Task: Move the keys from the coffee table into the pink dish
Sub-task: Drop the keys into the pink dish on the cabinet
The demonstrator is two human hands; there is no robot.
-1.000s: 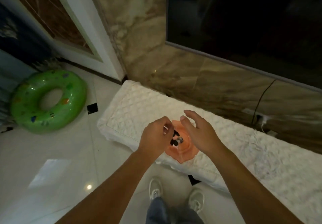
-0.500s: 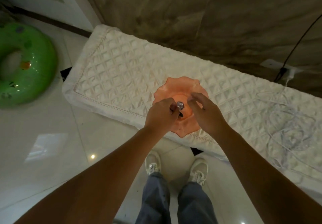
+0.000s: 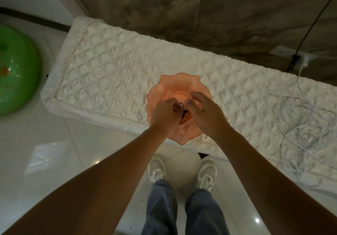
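A pink dish [image 3: 169, 86] with a wavy rim stands near the front edge of a low cabinet covered by a quilted white cloth [image 3: 113, 70]. Both hands are over the dish's middle. My left hand [image 3: 164, 116] is curled around the keys [image 3: 181, 107], of which a shiny metal bit and a dark piece show between the two hands, low over the dish's centre. My right hand [image 3: 206, 112] hovers beside them with its fingers spread and bent, holding nothing that I can see. Whether the keys touch the dish is hidden.
A green inflatable swim ring [image 3: 16, 70] lies on the glossy white floor at the left. Tangled white cable [image 3: 306, 125] lies on the cloth at the right, under a wall socket [image 3: 291, 54]. A marble wall rises behind the cabinet. My shoes [image 3: 182, 172] stand by its front edge.
The view has tilted down and closer to the dish. Both hands have sunk lower over the dish's centre, the left still holding the keys.
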